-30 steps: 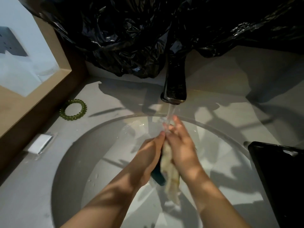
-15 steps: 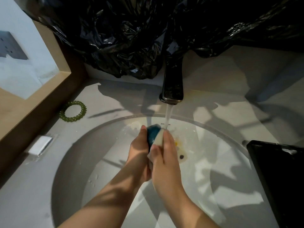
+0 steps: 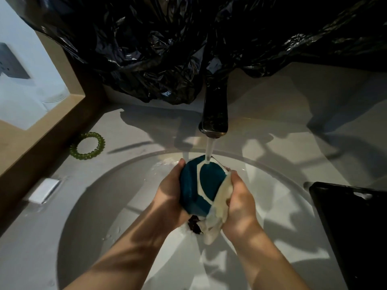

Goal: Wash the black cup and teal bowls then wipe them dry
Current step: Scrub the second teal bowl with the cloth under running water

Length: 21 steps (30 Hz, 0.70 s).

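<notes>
Scene: A person washes a teal bowl (image 3: 195,185) over a round white sink (image 3: 88,206) set in a pale counter, seen from above in dim, patchy light.
Bowl: It is held above the basin, just under the tap, turned so that its underside and pale foot ring face the camera.
Water: A thin stream (image 3: 209,151) falls from the dark tap (image 3: 214,114) and strikes the bowl's upper edge.
Left hand: The left hand (image 3: 169,193) is wrapped around the bowl's left side, fingers curled behind it and thumb near the top rim, gripping it firmly.
Right hand: The right hand (image 3: 238,201) is closed on a pale cloth (image 3: 217,208), pressing it against the bowl's right edge; the cloth's loose end hangs down below the hands.
Below the bowl: A small dark patch shows between the wrists; what it is cannot be told.
Counter, left: A green beaded bracelet (image 3: 88,145) lies near a wooden frame (image 3: 41,141), with a small white packet (image 3: 44,190) closer to the camera.
Counter, right: A black tray (image 3: 351,227) sits beside the basin.
Background: Crumpled black plastic sheeting (image 3: 167,49) hangs behind the tap.
</notes>
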Tool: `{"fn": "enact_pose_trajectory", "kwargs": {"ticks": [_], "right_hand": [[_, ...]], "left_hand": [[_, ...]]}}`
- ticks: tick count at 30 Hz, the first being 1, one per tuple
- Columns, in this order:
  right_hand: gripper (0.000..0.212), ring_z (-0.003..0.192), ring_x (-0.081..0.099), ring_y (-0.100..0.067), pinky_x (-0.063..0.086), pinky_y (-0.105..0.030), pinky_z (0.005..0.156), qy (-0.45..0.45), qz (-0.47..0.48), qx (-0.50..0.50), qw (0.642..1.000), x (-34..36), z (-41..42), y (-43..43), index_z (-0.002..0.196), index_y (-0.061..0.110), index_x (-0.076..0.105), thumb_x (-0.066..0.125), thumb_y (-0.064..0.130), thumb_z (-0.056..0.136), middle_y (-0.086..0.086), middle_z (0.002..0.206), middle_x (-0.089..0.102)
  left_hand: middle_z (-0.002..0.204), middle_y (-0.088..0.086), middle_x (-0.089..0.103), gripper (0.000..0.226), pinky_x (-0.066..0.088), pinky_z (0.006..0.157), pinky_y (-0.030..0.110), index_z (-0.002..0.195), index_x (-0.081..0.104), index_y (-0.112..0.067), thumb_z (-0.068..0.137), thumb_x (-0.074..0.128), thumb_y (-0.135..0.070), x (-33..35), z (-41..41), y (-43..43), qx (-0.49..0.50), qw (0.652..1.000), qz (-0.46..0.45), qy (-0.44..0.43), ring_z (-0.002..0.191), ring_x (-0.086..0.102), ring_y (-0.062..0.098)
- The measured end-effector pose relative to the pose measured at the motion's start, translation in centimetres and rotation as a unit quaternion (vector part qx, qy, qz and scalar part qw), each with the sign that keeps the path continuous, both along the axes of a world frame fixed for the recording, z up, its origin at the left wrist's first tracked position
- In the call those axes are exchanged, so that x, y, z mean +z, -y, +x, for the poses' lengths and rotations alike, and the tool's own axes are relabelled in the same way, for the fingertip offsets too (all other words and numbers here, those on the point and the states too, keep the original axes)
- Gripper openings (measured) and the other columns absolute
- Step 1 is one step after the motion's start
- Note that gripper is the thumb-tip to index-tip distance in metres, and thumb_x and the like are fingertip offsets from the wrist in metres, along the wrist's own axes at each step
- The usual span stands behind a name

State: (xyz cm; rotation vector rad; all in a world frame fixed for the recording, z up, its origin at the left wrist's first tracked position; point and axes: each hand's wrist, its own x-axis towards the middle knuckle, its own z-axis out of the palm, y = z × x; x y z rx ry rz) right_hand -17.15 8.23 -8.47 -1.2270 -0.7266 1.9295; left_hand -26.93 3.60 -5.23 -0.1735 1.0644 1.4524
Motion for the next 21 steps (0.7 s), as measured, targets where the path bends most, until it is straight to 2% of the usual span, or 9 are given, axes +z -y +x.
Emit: {"fn": "enact_pose_trajectory", "kwargs": {"ticks": [2,5,8,10,12,15,17,19,21], "right_hand": [[0.042,0.108,0.062,-0.026,0.046,-0.049,0.099,0.075,0.093,0.018,0.993,0.4,-0.6,0.4,0.11,0.031,0.063,0.05,0.053,0.077,-0.007,0.116,0.066],[0.019,0.118,0.052,-0.01,0.035,-0.039,0.111,0.16,0.207,0.067,0.963,0.7,-1.3,2.4,0.11,0.041,0.054,0.046,0.043,0.093,0.014,0.12,0.057],[0.045,0.14,0.011,0.002,0.01,-0.027,0.119,0.245,0.323,0.157,0.9,0.2,-1.4,4.5,0.144,0.039,0.024,0.034,0.034,0.1,0.027,0.144,0.019],[0.049,0.139,-0.008,0.008,-0.003,-0.023,0.117,0.289,0.417,0.176,0.844,-0.3,-2.0,5.7,0.144,0.039,0.012,0.031,0.034,0.099,0.032,0.145,-0.003],[0.048,0.138,-0.013,0.013,-0.004,-0.021,0.116,0.275,0.466,0.166,0.824,-0.6,-2.4,6.1,0.137,0.043,0.013,0.03,0.031,0.094,0.036,0.141,-0.008],[0.04,0.134,-0.006,0.019,0.01,-0.01,0.106,0.167,0.339,0.104,0.92,1.1,-2.1,5.4,0.132,0.059,0.018,0.032,0.04,0.1,0.043,0.143,-0.005],[0.042,0.139,0.018,-0.001,0.023,-0.019,0.106,0.053,0.187,0.038,0.98,1.3,-1.6,4.0,0.139,0.052,0.022,0.03,0.046,0.098,0.026,0.15,0.016],[0.054,0.132,0.04,-0.017,0.032,-0.04,0.11,0.008,0.096,0.006,0.995,0.8,-1.1,2.2,0.138,0.041,0.039,0.043,0.062,0.088,0.012,0.141,0.041],[0.057,0.125,0.051,-0.021,0.039,-0.047,0.106,0.035,0.096,0.016,0.995,0.2,-0.6,1.0,0.123,0.038,0.057,0.054,0.071,0.076,0.007,0.132,0.057]], "left_hand": [[0.096,0.018,0.072,0.044,0.053,0.082,0.041,0.107,0.065,-0.007,0.094,0.045,-0.044,-0.1,0.2,-0.3,0.0,0.999,-0.014,-0.036,0.089,0.067,0.031],[0.083,0.015,0.071,0.045,0.054,0.07,0.035,0.099,0.064,-0.005,0.095,0.045,-0.045,-0.6,0.6,-0.6,0.006,0.993,-0.044,-0.11,0.076,0.066,0.027],[0.088,0.02,0.071,0.054,0.051,0.067,0.036,0.106,0.061,-0.002,0.096,0.037,-0.049,-0.9,0.5,-0.4,0.038,0.997,-0.039,-0.056,0.08,0.067,0.029],[0.075,0.019,0.072,0.053,0.048,0.066,0.038,0.1,0.061,-0.002,0.097,0.035,-0.048,-0.7,-0.1,-0.1,0.077,0.997,-0.008,0.004,0.076,0.065,0.029],[0.062,0.019,0.069,0.051,0.044,0.062,0.039,0.09,0.061,-0.001,0.097,0.037,-0.045,-0.3,-0.3,0.2,0.109,0.991,0.017,0.073,0.073,0.061,0.03],[0.078,0.024,0.072,0.051,0.047,0.07,0.044,0.104,0.066,-0.002,0.096,0.04,-0.044,0.0,-0.3,0.3,0.108,0.987,0.019,0.114,0.083,0.063,0.034],[0.093,0.023,0.072,0.048,0.049,0.075,0.044,0.111,0.067,-0.005,0.096,0.04,-0.042,-0.2,-0.3,0.2,0.091,0.99,0.019,0.107,0.089,0.065,0.035],[0.1,0.023,0.071,0.045,0.05,0.077,0.046,0.113,0.067,-0.007,0.096,0.041,-0.04,-0.4,-0.4,-0.1,0.049,0.995,0.015,0.087,0.093,0.065,0.035],[0.101,0.021,0.071,0.043,0.051,0.078,0.046,0.112,0.066,-0.006,0.095,0.045,-0.039,-0.1,-0.6,-0.2,0.004,0.998,0.007,0.058,0.093,0.066,0.035]]}}
